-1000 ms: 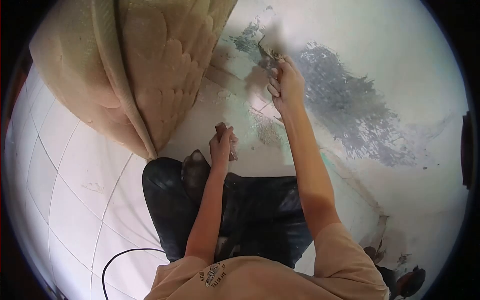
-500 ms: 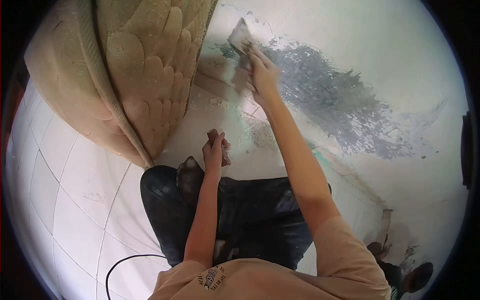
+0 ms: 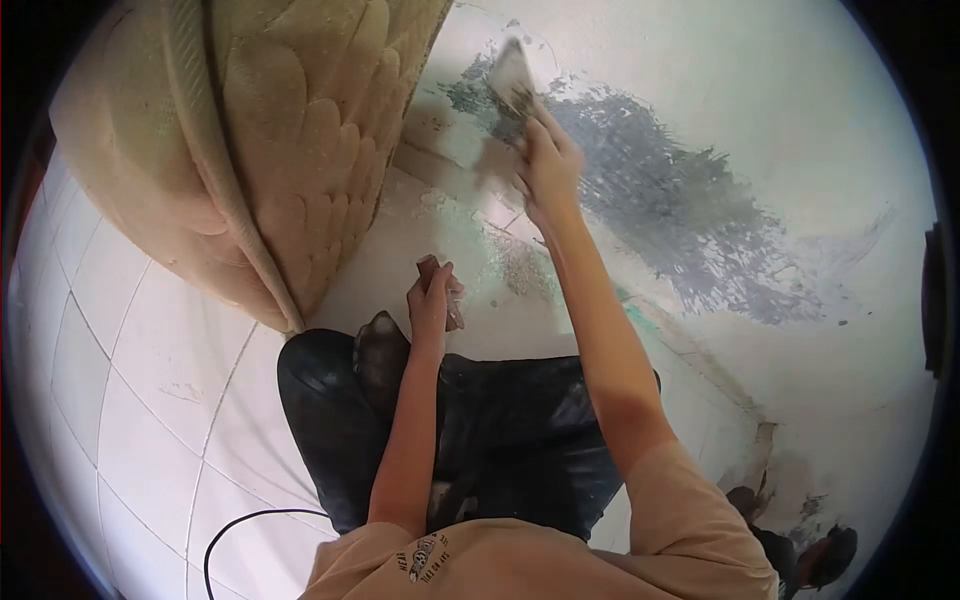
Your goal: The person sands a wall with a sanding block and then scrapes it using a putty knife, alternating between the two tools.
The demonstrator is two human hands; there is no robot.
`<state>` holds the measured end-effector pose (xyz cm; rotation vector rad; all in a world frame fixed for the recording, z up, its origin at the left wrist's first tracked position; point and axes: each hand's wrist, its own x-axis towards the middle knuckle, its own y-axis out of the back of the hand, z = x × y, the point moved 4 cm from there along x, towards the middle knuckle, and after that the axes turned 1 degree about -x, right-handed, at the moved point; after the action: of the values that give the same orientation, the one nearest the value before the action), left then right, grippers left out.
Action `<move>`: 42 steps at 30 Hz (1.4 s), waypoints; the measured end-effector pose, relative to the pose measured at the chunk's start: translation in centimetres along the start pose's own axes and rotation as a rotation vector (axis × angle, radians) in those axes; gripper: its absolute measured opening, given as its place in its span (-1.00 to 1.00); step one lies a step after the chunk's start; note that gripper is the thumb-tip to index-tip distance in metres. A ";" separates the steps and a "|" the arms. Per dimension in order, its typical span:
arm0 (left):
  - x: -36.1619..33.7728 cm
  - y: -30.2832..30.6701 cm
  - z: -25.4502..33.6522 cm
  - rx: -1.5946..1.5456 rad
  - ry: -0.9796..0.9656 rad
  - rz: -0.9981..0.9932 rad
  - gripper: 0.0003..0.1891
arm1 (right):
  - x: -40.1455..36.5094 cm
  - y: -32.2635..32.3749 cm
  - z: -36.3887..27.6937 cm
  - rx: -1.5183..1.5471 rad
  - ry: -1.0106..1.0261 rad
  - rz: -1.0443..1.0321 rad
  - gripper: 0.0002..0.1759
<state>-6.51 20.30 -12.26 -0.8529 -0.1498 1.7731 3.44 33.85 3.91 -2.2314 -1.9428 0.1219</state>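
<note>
My right hand (image 3: 551, 170) is wrapped around the handle of a putty knife (image 3: 513, 74), arm stretched out to the wall (image 3: 790, 110). The blade is slightly blurred and overlaps the upper left end of a rough grey patch (image 3: 660, 180) on that pale surface. Lower down, close above my lap, my left hand (image 3: 428, 310) is closed around a reddish-brown, flat-edged piece (image 3: 428, 268). Its ends stick out on both sides of the fingers; I cannot tell what kind of thing it is.
A large tan carved piece with feather-like relief (image 3: 290, 150) stands at the left, close to my knee. White tiles (image 3: 150, 400) cover the floor, and a black cable (image 3: 235, 525) curves over them. Dark shoes (image 3: 825, 555) lie at the lower right. Chipped plaster and debris (image 3: 520, 265) mark the wall's foot.
My right hand and the putty knife have shifted to the right, the hand also slightly down. My left hand keeps its grip on the reddish-brown piece in nearly the same place.
</note>
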 end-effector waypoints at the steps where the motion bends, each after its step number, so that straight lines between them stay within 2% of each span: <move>1: 0.2 -0.1 0.0 0.004 -0.002 -0.001 -0.74 | 2.6 -1.1 0.4 -0.140 0.161 -0.007 -0.59; 2: 0.3 0.2 -0.3 0.010 0.002 0.017 -0.74 | 3.5 -1.8 0.6 -0.278 0.317 -0.013 -0.61; 3: 0.4 0.3 -0.1 0.010 0.000 0.035 -0.74 | 3.2 -2.5 0.6 -0.272 0.318 -0.016 -0.61; 6: 0.3 0.3 0.1 -0.002 -0.005 0.022 -0.74 | 1.4 -2.8 -0.2 -0.220 0.229 -0.060 -0.64; 8: 0.5 0.4 -0.2 0.003 -0.018 0.023 -0.75 | -1.1 -1.2 -1.2 -0.137 0.061 -0.038 -0.60; 9: 0.6 0.5 -0.4 0.012 -0.024 0.024 -0.74 | -2.0 -0.1 -1.8 -0.138 0.058 -0.044 -0.60; 11: 0.6 0.5 -0.4 0.014 -0.022 0.017 -0.74 | -3.0 2.0 -2.4 0.002 -0.087 -0.030 -0.57; 16: 0.4 0.2 -0.3 0.060 0.018 0.005 -0.74 | -0.5 -1.3 -1.0 -0.013 -0.030 0.008 -0.56; 18: 0.6 0.5 -0.4 0.025 -0.016 0.036 -0.73 | 0.8 -3.6 -0.7 -0.125 0.115 0.025 -0.56; 21: 0.6 0.7 -0.4 0.047 -0.011 0.025 -0.73 | -1.4 -3.6 -1.1 -0.012 0.000 -0.013 -0.57; 25: 0.6 0.5 -0.5 -0.026 -0.030 0.042 -0.73 | -2.7 0.1 -1.7 -0.027 -0.003 0.039 -0.59; 28: 0.8 0.3 -0.6 0.039 -0.039 0.004 -0.74 | -2.5 0.7 -2.0 0.041 -0.054 0.024 -0.59; 32: 1.1 0.7 -1.0 0.069 -0.019 -0.001 -0.73 | 1.6 -3.4 -0.4 -0.006 -0.015 0.010 -0.62; 34: 1.0 0.8 -1.2 0.066 -0.015 0.008 -0.73 | 2.2 -5.7 -0.1 -0.185 0.109 -0.031 -0.65; 37: 1.1 0.8 -0.9 0.054 -0.037 0.027 -0.73 | 1.9 -8.6 0.6 -0.098 0.041 -0.058 -0.66; 40: 1.1 0.7 -0.8 0.009 -0.052 0.031 -0.72 | 0.2 -6.6 -0.7 -0.074 0.078 -0.100 -0.62; 42: 0.5 0.4 -0.2 -0.006 -0.017 0.022 -0.71 | -1.0 -3.8 -0.4 -0.091 0.004 -0.077 -0.57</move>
<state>-6.77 20.57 -12.80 -0.8466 -0.1577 1.8017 -0.31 33.29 4.97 -2.2058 -2.0685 0.0197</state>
